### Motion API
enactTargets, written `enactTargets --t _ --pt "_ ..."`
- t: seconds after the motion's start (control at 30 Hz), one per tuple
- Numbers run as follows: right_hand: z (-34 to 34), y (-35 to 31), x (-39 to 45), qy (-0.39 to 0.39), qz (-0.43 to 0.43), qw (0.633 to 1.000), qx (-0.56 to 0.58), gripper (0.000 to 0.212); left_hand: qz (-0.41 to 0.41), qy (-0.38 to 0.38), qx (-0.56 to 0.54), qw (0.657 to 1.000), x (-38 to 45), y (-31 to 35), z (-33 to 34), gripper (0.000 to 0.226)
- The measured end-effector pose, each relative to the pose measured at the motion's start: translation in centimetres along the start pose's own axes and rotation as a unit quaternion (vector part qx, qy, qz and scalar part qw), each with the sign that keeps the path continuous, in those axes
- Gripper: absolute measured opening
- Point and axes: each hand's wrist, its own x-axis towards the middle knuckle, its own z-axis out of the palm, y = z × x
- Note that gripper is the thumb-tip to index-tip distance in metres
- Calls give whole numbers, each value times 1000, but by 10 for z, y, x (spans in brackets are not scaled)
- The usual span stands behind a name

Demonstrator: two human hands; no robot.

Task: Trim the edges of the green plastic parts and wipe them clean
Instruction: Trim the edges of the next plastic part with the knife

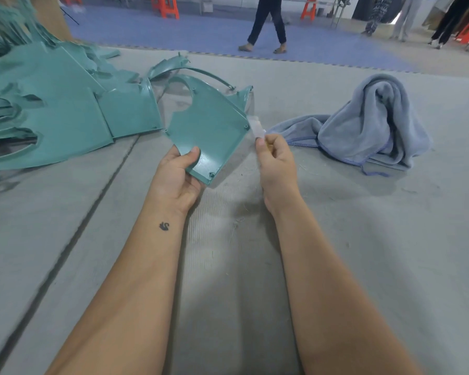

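Gripping the green part (pixel 209 125), the left hand (pixel 179 180) could get nicked if the right hand's (pixel 276 163) pinched trimming blade (pixel 256 127) slips.

Grey mat (pixel 336 239) under heaped green plastic parts (pixel 52 112) and crumpled blue-grey towel (pixel 368 123).

So the part (pixel 209 128) sits in the left grip (pixel 178 180), pile of parts (pixel 52 112) off to its left, towel (pixel 371 125) on the floor beyond the right grip (pixel 276 169).
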Motion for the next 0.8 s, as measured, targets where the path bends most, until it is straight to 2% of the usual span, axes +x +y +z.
enactTargets --t 0.2,0.33,0.4,0.47,0.57,0.63,0.8 --pt "3 -1 -6 -59 -33 995 -67 25 12 -4 -32 999 0 -1 0 29" --pt "10 -2 -10 -168 -59 961 -211 15 26 14 -58 998 3 1 -2 29" --pt "11 -1 -11 -191 -51 956 -216 19 33 18 -60 997 4 1 -4 30" --pt "9 -2 -10 -161 -36 976 -140 24 28 20 -53 998 4 1 -4 30" --pt "4 -3 -6 -65 -14 998 -13 20 10 7 -28 1000 4 0 -3 30" --pt "3 -2 -4 -35 -5 999 -5 18 4 -4 -18 1000 4 0 -2 29" --pt "3 -1 -6 -76 -14 997 -25 27 4 -11 -35 999 2 1 -1 30"
